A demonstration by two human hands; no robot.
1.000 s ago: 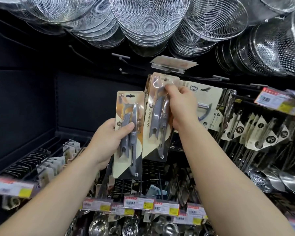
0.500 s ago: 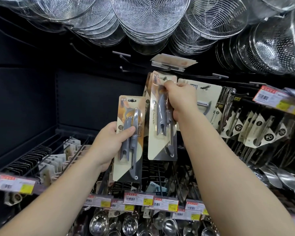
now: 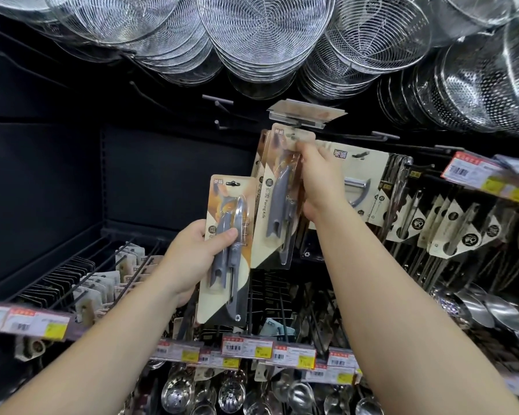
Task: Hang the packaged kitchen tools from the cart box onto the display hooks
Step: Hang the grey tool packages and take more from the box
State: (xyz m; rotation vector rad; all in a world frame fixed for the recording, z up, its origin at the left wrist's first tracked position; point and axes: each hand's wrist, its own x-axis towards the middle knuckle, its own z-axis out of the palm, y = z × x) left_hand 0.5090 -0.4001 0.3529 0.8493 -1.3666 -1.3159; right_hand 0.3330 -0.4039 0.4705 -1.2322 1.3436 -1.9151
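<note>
Black backing panel (image 3: pixel 42 190) fills the left of the display, with rows of carded goods on black wire pegs (image 3: pixel 81 283) below it and a price tag strip (image 3: pixel 27 324) along the front edge. Next comes the left hand (image 3: pixel 192 262), curled round a carded peeler pack (image 3: pixel 226 250), thumb across the grey tool on the front and fingers behind the card; this pack is held upright in the air, below and just left of the hook. Right of it, the right hand (image 3: pixel 319 178) pinches the top of a second peeler pack (image 3: pixel 277 199) at its hang hole, up against the display hook (image 3: pixel 297 136) under a clear label holder (image 3: pixel 306 115); whether the card sits on the hook I cannot tell. More carded peelers (image 3: pixel 357 187) hang just behind that hand. Farther right hang carded steel utensils (image 3: pixel 450 223) and another price tag (image 3: pixel 474 175). Wire mesh skimmers (image 3: pixel 267 34) crowd the top, ladles (image 3: pixel 231 393) the bottom.
</note>
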